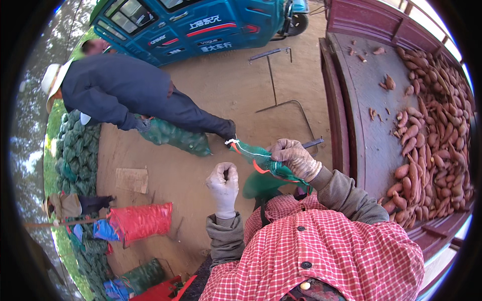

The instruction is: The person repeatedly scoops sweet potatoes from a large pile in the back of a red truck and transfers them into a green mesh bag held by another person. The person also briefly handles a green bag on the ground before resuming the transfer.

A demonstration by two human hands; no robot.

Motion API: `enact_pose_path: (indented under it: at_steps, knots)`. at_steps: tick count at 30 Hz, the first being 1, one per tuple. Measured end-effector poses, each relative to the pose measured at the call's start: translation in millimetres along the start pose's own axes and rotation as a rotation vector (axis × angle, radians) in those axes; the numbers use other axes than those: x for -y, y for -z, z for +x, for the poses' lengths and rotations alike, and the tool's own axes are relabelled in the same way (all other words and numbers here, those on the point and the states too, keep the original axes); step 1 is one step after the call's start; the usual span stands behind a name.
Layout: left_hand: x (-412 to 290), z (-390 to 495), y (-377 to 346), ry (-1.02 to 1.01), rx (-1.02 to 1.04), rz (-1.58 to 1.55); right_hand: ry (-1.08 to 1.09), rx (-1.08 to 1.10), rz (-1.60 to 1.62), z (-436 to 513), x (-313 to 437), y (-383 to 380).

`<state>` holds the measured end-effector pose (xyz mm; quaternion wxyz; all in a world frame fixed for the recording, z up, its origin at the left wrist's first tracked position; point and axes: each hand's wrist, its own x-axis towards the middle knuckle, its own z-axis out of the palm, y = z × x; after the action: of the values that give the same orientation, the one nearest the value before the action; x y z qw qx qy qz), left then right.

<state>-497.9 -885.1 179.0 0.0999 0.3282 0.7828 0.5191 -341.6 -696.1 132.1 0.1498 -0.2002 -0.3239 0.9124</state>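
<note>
My right hand [295, 158], in a soiled light glove, grips the gathered mouth of a green mesh bag [260, 184]. An orange strip and a white drawstring run along the bag's edge, and the white cord [231, 142] bunches at its far end. The bag's lower part hangs before my checked red shirt. To its left is my left hand [223, 184], gloved too, apart from the bag, its fingers curled in towards the thumb with nothing visible between them. On the right, a maroon truck bed [361, 94] carries a large heap of sweet potatoes [440, 146].
A metal stand [275, 82] is on the dirt ground near the truck bed. At upper left a co-worker [120, 82] bends over a filled green mesh sack [173, 135]. A blue three-wheeled vehicle [211, 30], stacked green sacks [75, 158] and a red sack [145, 222] lie around.
</note>
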Motion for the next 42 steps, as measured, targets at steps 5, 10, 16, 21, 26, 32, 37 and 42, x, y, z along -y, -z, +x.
enact_pose_path:
  at_steps: [5,10,16,21,26,32,37,42]
  knots:
    - [-16,-9,-17,0.261,0.110,-0.557,-0.065,0.120,0.073,12,-8,3]
    - [-44,-12,-54,0.011,0.237,-0.304,-0.045,0.119,0.109,5,7,-19]
    - [-19,21,-71,0.000,0.198,-0.283,0.027,-0.030,0.107,3,26,0]
    - [-27,60,-75,0.234,0.220,-0.649,0.085,-0.051,0.212,7,48,7]
    - [-20,65,-78,0.052,0.393,-0.313,0.002,-0.041,-0.015,30,52,-18]
    - [7,76,-56,0.159,0.191,-0.422,0.034,-0.005,-0.023,76,48,-23]
    - [30,101,4,0.276,-0.170,-0.728,-0.027,0.071,0.030,119,49,-35]
    - [5,137,65,0.126,-0.260,-0.723,0.024,0.222,-0.071,144,60,-54]
